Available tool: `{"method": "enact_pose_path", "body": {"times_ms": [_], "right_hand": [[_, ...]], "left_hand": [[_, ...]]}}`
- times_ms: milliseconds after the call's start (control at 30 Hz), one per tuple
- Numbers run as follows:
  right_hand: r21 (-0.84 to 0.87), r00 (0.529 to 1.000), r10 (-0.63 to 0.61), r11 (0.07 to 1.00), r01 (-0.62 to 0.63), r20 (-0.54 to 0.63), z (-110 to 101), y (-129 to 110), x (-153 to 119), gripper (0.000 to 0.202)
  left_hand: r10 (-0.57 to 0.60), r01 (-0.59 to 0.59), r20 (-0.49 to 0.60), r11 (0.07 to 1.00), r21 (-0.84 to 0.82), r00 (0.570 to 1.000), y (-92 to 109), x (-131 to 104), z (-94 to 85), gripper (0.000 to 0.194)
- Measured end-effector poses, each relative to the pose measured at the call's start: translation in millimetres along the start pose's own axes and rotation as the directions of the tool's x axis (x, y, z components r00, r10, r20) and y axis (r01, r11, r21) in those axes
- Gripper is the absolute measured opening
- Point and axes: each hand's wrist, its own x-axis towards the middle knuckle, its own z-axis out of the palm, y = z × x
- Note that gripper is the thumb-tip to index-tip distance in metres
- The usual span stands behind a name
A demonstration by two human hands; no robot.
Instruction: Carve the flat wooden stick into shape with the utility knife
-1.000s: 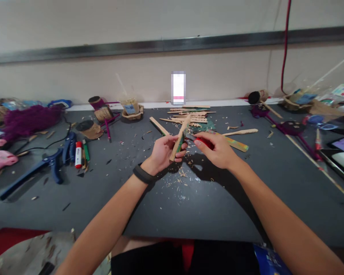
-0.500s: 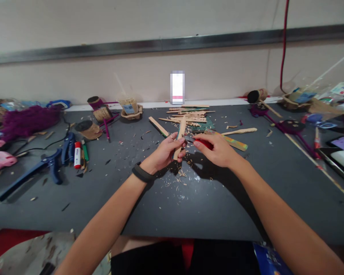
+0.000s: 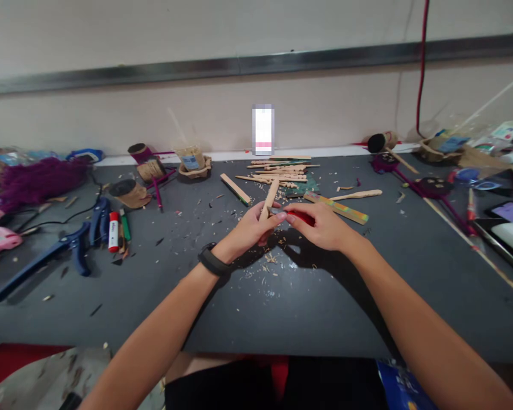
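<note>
My left hand point(image 3: 255, 226) is closed round a pale wooden stick point(image 3: 271, 199) that points up and away above the dark table. In my right hand point(image 3: 318, 225) is a red-handled tool point(image 3: 301, 216); its tip is hidden near the left thumb, at the stick. The fingers of both hands meet there. Wood shavings point(image 3: 271, 259) lie scattered below the hands. Beyond them is a pile of carved wooden sticks point(image 3: 282, 176). A patterned strip point(image 3: 340, 208) and a carved stick point(image 3: 361, 195) lie to the right of the pile.
On the left are a blue clamp point(image 3: 74, 250), a red-and-white glue stick point(image 3: 113, 232) and purple yarn point(image 3: 47, 179). A phone with a bright screen point(image 3: 263, 130) leans on the wall. Purple rods point(image 3: 447, 210) and a tray point(image 3: 502, 242) are at right.
My left hand's thumb has moved right, towards my right hand, and the two hands are closer together. The lower end of the stick is now covered by the fingers.
</note>
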Motion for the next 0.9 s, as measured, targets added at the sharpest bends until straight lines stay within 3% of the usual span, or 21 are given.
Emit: {"method": "enact_pose_path", "body": {"times_ms": [400,600,733,900], "right_hand": [[-0.059,0.999,0.021,0.998,-0.018,0.041,1,-4,2,0.037],[-0.309,0.986,0.152,0.936,-0.166,-0.067,6,-7,3,0.041],[-0.339,0.981,0.164,0.921,-0.191,-0.108,9,-7,3,0.042],[-0.345,0.973,0.188,0.912,-0.224,-0.134,10,-7,3,0.042]], "left_hand": [[0.022,-0.005,-0.085,0.982,0.188,0.996,-1,1,2.3,0.05],[0.03,-0.025,-0.044,0.994,0.105,0.999,-13,5,-2.7,0.05],[0.017,-0.018,0.014,1.0,0.026,1.0,-18,8,-4.8,0.05],[0.04,-0.042,0.035,0.998,0.043,0.999,-18,9,-5.2,0.053]]}}
